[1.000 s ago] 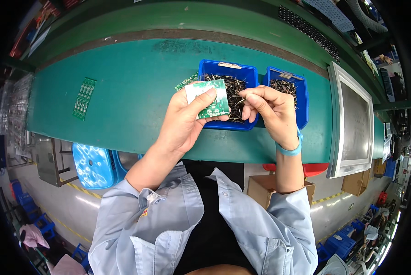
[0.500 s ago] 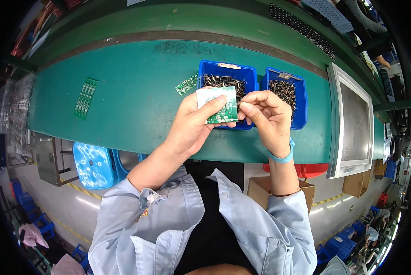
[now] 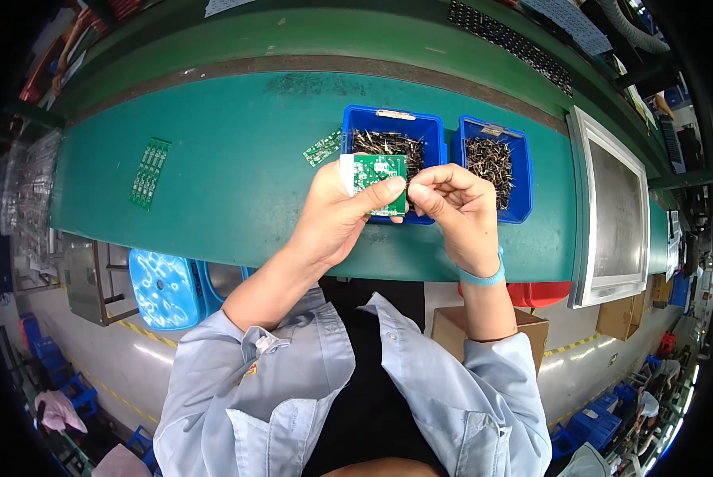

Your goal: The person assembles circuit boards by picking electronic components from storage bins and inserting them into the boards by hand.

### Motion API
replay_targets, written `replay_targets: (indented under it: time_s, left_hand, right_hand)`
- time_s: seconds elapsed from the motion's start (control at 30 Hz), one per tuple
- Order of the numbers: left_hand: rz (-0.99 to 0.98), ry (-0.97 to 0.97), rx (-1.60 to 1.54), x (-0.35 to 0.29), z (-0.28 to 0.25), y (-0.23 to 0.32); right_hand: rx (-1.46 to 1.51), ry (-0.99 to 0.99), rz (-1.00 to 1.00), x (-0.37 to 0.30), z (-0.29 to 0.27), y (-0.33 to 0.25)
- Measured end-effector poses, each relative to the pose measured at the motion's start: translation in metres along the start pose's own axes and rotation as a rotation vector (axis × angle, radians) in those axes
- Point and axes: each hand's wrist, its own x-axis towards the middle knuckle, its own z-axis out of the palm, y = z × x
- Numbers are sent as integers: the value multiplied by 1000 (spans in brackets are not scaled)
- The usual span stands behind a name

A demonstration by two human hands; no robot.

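My left hand [image 3: 334, 213] is closed on a green printed circuit board [image 3: 378, 168], its thumb lying across the lower right of the face. A white strip runs along the board's left side. My right hand [image 3: 460, 208] pinches thumb and forefinger together at the board's right edge; whatever lies between those fingertips is too small to make out. Just behind the board stands a blue bin [image 3: 434, 131] of small dark parts with thin metal leads. Another blue bin [image 3: 523, 171], holding similar parts, is to the right of it.
A green board panel [image 3: 149, 173] lies on the left of the green bench [image 3: 229, 151], and a smaller board [image 3: 323, 148] beside the first bin. On the right, a grey-framed panel [image 3: 611, 211] leans over the bench edge. A blue stool [image 3: 164, 288] and cardboard box [image 3: 449, 326] stand below.
The board has tilted, so its glare is gone and its green face with solder marks shows more fully. My right hand has shifted slightly left, staying at the board's edge.
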Motion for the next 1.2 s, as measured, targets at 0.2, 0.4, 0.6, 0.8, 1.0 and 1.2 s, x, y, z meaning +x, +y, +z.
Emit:
replay_targets:
  time_s: [0.2, 0.4, 0.6, 0.8, 1.0, 1.2]
  left_hand:
    - [-77, -106, -61, 0, -2, 3]
    - [-154, -201, -183, -1, -3, 3]
    - [-179, -80, -191, 0, 8, 6]
    - [-193, 107, -217, 3, 3, 5]
    - [-169, 97, -218, 3, -2, 8]
    - [-108, 146, -187, 6, -1, 10]
  right_hand:
    - [365, -147, 178, 2, -6, 10]
    - [427, -203, 161, 0, 1, 13]
    - [513, 17, 89, -6, 9, 11]
    - [808, 151, 77, -7, -21, 5]
    - [75, 416, -162, 4, -52, 1]
    - [-1236, 116, -507, 16, -21, 4]
